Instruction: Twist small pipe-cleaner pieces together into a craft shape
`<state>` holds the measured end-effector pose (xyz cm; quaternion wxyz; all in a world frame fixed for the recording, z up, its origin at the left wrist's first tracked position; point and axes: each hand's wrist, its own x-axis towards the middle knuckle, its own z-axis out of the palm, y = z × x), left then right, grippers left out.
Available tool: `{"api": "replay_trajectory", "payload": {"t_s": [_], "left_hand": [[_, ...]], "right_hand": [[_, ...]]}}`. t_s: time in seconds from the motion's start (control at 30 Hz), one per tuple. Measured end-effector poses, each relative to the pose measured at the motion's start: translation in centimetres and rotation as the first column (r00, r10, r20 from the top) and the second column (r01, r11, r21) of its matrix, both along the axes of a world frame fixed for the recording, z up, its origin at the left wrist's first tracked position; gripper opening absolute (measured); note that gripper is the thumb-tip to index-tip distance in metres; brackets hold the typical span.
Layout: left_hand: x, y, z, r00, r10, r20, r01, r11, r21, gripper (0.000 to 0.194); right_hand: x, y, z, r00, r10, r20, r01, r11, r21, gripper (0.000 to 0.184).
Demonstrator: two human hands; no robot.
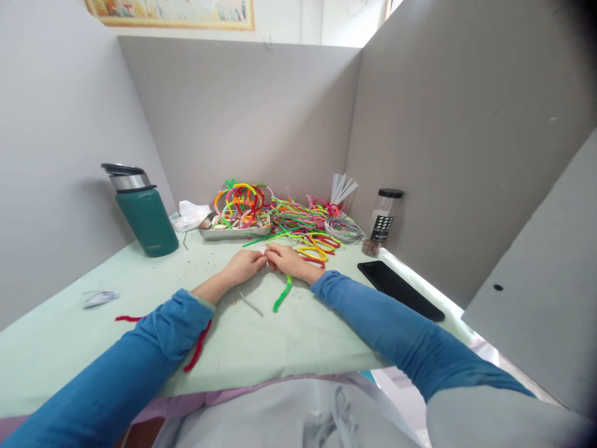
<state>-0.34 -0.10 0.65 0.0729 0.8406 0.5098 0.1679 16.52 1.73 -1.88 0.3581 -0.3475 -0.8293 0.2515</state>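
My left hand [244,266] and my right hand [285,260] meet over the middle of the table, with the fingertips of both pinched together. A green pipe cleaner [282,295] comes out from under my right hand and hangs or lies toward me; its upper end is hidden by the fingers. What my left fingers pinch is too small and covered to make out. Just below my left hand, a thin grey wire [250,303] lies on the cloth. A red pipe cleaner [199,348] passes beneath my left forearm, its other end showing on the far side.
Behind my hands are a metal tray [236,234] with bent pipe-cleaner shapes, a heap of coloured pipe cleaners [303,214] and a coil of grey wire [344,230]. A green bottle [147,218] stands left; a clear jar [383,221] and black phone [400,290] are right. Grey partitions [242,112] enclose the table.
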Motion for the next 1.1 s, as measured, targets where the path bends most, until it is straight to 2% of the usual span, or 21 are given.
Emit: {"api": "replay_trajectory", "payload": {"t_s": [1.1], "left_hand": [[0.11, -0.18, 0.24, 0.999, 0.009, -0.048, -0.009, 1.0, 0.0, 0.033]], "right_hand": [[-0.04, -0.18, 0.01, 0.999, -0.026, 0.045, 0.023, 0.998, 0.066, 0.023]]}}
